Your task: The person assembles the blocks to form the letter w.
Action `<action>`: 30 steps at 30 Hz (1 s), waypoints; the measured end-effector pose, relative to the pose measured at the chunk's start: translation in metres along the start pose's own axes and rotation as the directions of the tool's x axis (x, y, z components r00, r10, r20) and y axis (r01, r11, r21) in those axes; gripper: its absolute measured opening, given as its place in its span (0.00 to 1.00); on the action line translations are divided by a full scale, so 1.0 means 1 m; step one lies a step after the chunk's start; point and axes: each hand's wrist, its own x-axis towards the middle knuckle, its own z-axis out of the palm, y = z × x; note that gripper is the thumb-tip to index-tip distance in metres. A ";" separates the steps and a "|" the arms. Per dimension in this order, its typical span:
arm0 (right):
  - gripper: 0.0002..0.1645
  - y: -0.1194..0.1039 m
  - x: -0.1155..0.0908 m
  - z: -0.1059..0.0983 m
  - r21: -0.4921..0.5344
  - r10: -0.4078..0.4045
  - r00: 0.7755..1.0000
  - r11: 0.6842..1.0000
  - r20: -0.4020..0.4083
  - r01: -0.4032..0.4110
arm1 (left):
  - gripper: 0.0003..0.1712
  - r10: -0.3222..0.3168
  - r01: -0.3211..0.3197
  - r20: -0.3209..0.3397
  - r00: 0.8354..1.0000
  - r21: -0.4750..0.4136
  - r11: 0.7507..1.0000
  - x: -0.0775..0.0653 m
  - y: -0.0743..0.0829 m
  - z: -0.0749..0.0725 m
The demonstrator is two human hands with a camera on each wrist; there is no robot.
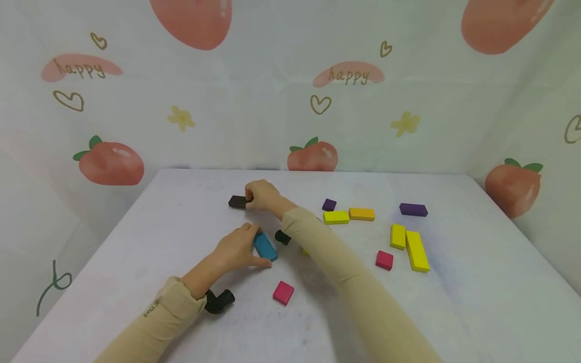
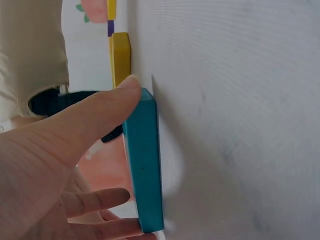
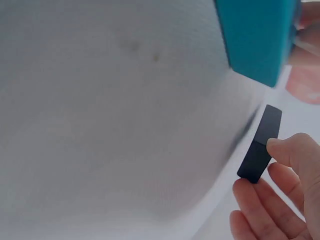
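Note:
In the head view my left hand (image 1: pixel 236 248) holds a blue block (image 1: pixel 265 246) lying on the table. The left wrist view shows the thumb at one end of this blue block (image 2: pixel 143 165) and fingers at the other end. Farther back, my right hand (image 1: pixel 265 195) pinches a black block (image 1: pixel 237 201) near the table's far left part. Up close in the right wrist view, the thumb lies on the black block (image 3: pixel 260 144), with fingertips at its lower end. A line crosses the block beside the thumb; I cannot tell whether it is one piece or two.
A red block (image 1: pixel 283 293) lies in front of my left hand. To the right are a small purple block (image 1: pixel 329 204), an orange block (image 1: pixel 361 214), several yellow blocks (image 1: pixel 417 251), another red block (image 1: pixel 384 260) and a long purple block (image 1: pixel 413 209). My right sleeve (image 1: pixel 354 277) partly covers a yellow piece.

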 end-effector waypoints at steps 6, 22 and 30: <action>0.10 0.005 -0.016 -0.014 0.070 -0.007 0.999 0.998 -0.038 0.010 | 0.45 -0.015 0.015 0.010 1.000 -0.002 1.000 0.000 0.000 0.000; 0.09 0.001 -0.050 -0.016 0.210 -0.017 0.999 0.977 -0.041 0.025 | 0.48 0.013 -0.013 -0.001 1.000 -0.003 1.000 -0.004 -0.005 0.001; 0.09 -0.002 -0.059 -0.010 0.257 0.022 0.999 0.966 -0.034 -0.012 | 0.47 0.033 -0.032 -0.037 0.999 0.016 0.999 -0.010 -0.002 0.002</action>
